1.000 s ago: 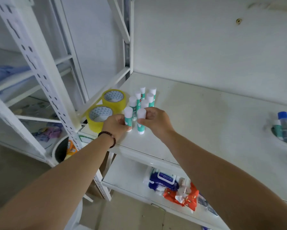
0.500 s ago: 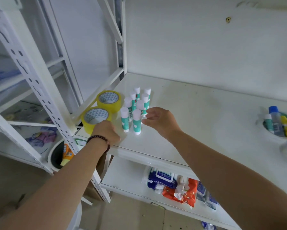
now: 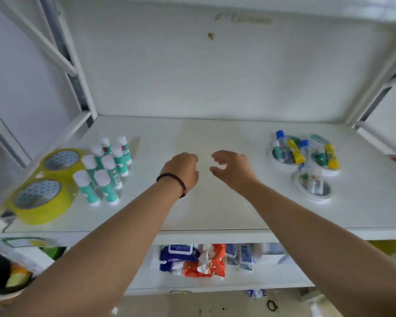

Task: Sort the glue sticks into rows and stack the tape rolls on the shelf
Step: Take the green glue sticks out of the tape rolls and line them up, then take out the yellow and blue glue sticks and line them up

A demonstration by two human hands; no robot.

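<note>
- White metal shelving fills the view, its middle shelf (image 3: 215, 202) pale and faintly stained, backed by a plain white panel.
- Both bare forearms reach in over the front edge, and the two hands hover above the bare centre of the shelf, close together but not touching.
- The left hand (image 3: 182, 172) is loosely curled, fingers bent downward, and grips nothing; a dark beaded bracelet (image 3: 173, 183) circles its wrist.
- The right hand (image 3: 232, 169) is spread part-way, thumb and fingers curved apart like a claw, also empty.
- At the left end, eight teal glue sticks (image 3: 105, 170) with white caps stand upright in two neat rows running front to back.
- Just beside them on the left lie two yellow tape rolls (image 3: 43, 200) flat on the shelf, one behind the other, side by side and not stacked.
- At the right end lie three white tape rolls (image 3: 312, 188) flat, two at the back and one in front.
- More glue sticks (image 3: 295, 152) with blue, yellow and teal bodies rest inside these white rolls, leaning or lying at angles.
- On the lower shelf (image 3: 249, 282) sits a blue wet-wipe pack (image 3: 177, 255) next to an orange packet (image 3: 211, 261).
- Blur softens the left and lower edges.
</note>
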